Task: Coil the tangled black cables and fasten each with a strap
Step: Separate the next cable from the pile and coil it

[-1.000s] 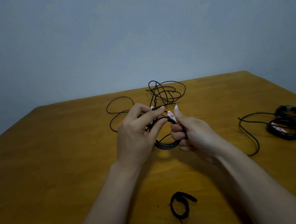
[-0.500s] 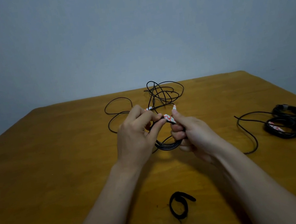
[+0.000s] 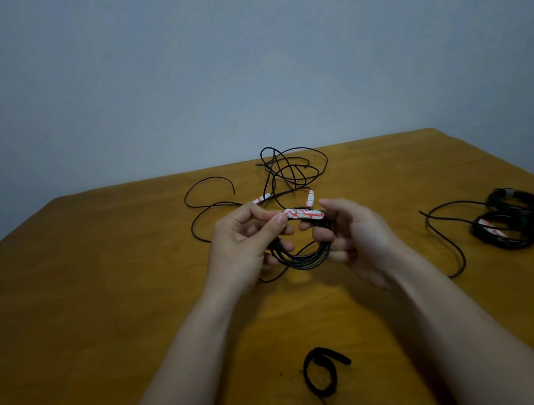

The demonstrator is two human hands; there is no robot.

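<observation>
Both hands work just above the middle of the surface (image 3: 102,313). The left hand (image 3: 241,247) has its grip pinched on one end of a white-and-orange strap (image 3: 303,214), thumb and forefinger closed on it. The right hand (image 3: 357,234) has its grip curled round the three o'clock side of the black cable coil (image 3: 305,259), near the strap's other end. The strap lies across the top of the coil and does not look fastened yet.

The risks, as I judge them:
- If the right grip loosens while the strap is drawn round, the thin turns could spring apart and the coil would need rewinding.
- A loose tail hangs at the coil's seven o'clock; it may be left outside the strap.
- A loosely closed strap could slide off.

The tangled cables (image 3: 292,170) lie at twelve o'clock from the hands, the finished coils (image 3: 518,227) at three o'clock, and a spare black strap (image 3: 320,373) at six o'clock.
</observation>
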